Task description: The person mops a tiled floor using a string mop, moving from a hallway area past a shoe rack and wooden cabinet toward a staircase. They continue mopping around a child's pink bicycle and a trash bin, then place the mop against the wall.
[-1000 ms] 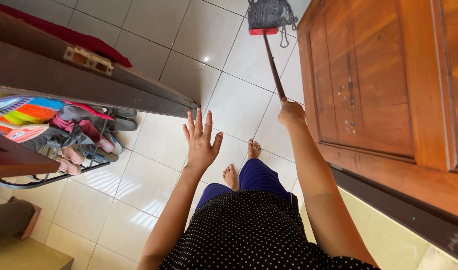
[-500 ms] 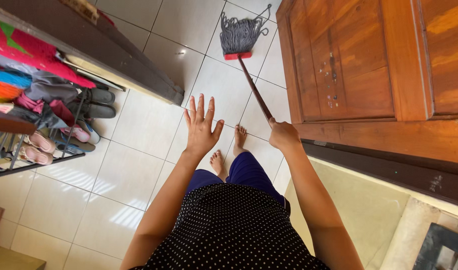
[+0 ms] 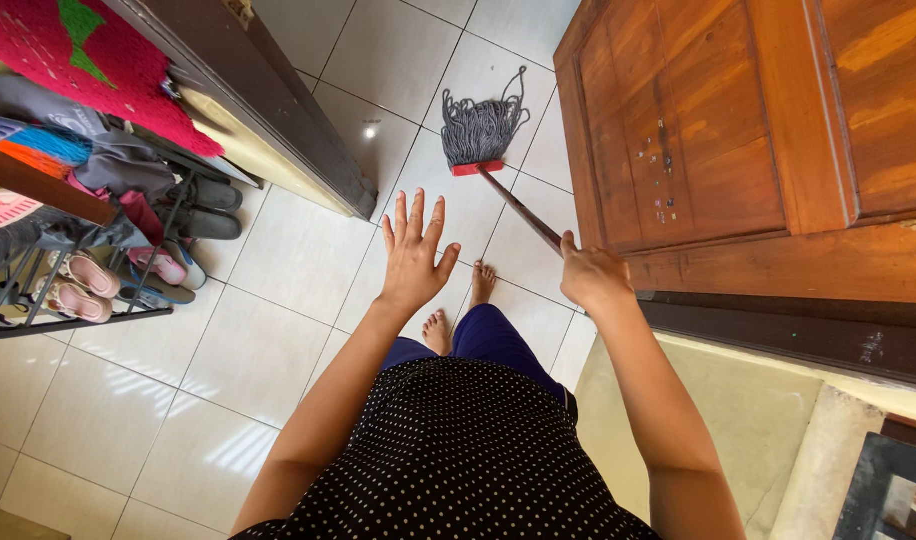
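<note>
My right hand (image 3: 592,274) grips the brown handle (image 3: 520,208) of a mop. Its grey string head (image 3: 478,128), on a red clamp, rests on the white floor tiles beside the wooden door. My left hand (image 3: 415,256) is held out in front of me, palm down, fingers spread, holding nothing. It hovers over the floor to the left of the mop handle. My bare feet (image 3: 460,311) stand on the tiles just below both hands.
A large wooden door (image 3: 718,130) stands open at the right. A dark door frame (image 3: 268,120) runs diagonally at upper left, with a red mat (image 3: 48,50) beyond it. A metal shoe rack (image 3: 98,270) holding sandals and cloths stands at the left.
The mop head has slid closer toward me along the floor by the door. My view has shifted; my left hand stays spread in the air and my right keeps its grip.
</note>
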